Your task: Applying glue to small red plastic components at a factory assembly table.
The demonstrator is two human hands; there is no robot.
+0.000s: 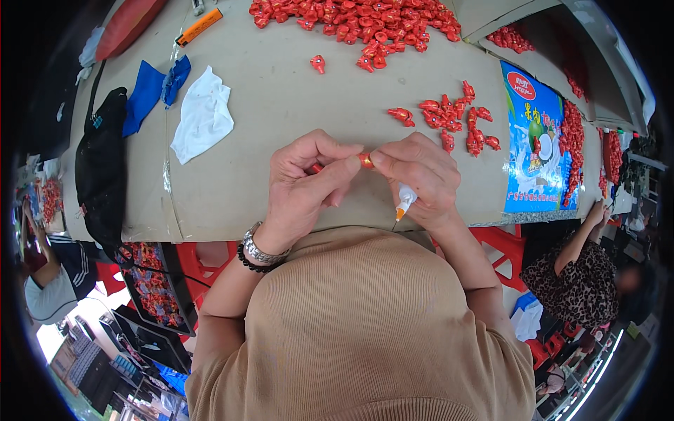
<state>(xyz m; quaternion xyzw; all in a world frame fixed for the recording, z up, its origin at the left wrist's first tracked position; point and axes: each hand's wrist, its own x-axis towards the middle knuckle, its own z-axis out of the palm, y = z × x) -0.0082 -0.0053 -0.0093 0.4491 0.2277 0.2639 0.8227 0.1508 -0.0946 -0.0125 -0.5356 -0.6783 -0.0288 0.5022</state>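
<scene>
My left hand (307,184) and my right hand (419,175) meet over the near edge of the beige table (281,105). Together their fingertips pinch one small red piece (365,161). My right hand also holds a small white glue bottle with an orange tip (405,200), nozzle pointing down toward me. A small cluster of finished-looking red pieces (456,119) lies just beyond my right hand. A big heap of red pieces (365,21) sits at the far side, with one stray red piece (318,64) between.
A white cloth (203,116), blue cloths (151,88), a black bag (102,168) and an orange lighter (199,27) lie left. A blue printed sheet (535,140) covers the right end. A tray of red pieces (154,288) sits below left. Other people sit at left and right.
</scene>
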